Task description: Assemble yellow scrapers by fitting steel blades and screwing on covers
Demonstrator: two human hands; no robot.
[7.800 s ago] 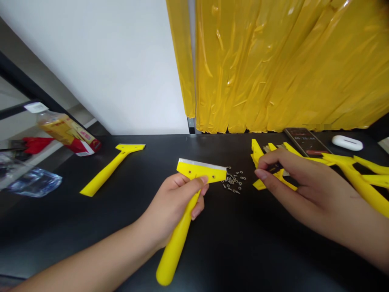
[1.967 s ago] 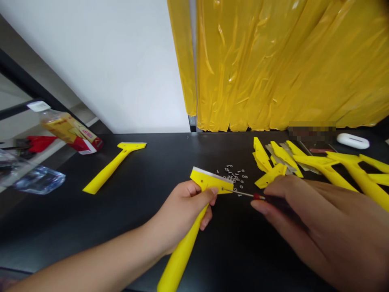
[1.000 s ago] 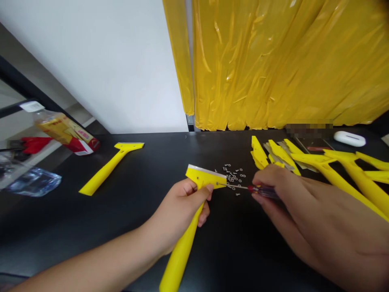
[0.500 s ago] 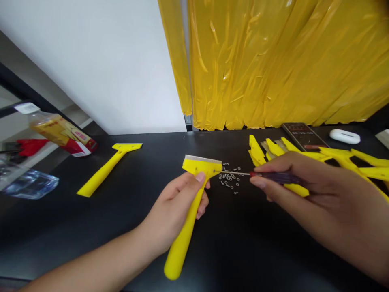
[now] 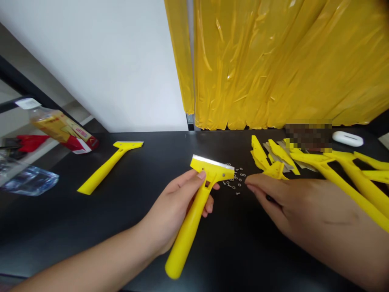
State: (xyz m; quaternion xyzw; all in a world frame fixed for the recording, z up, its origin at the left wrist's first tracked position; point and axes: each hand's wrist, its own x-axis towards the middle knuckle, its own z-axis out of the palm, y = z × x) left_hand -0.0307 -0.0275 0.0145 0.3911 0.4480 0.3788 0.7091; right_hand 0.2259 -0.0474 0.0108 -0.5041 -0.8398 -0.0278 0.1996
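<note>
L hand [image 5: 179, 198] clasps yellow scraper [image 5: 194, 215] at neck, driver shaft off it vs 0.5 s ago, silver blade [image 5: 213, 162] above grip, handle [image 5: 182, 249] slanting below, R hand [image 5: 304, 207] nr loose screws [image 5: 238, 193] rt of grip, its hold unclear.

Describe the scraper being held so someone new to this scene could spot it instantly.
Start at the black table and find the left hand near the middle. It grips a yellow scraper with a silvery blade along its head. The other yellow scraper lies on the table farther left; this one alone is in a hand.
</note>
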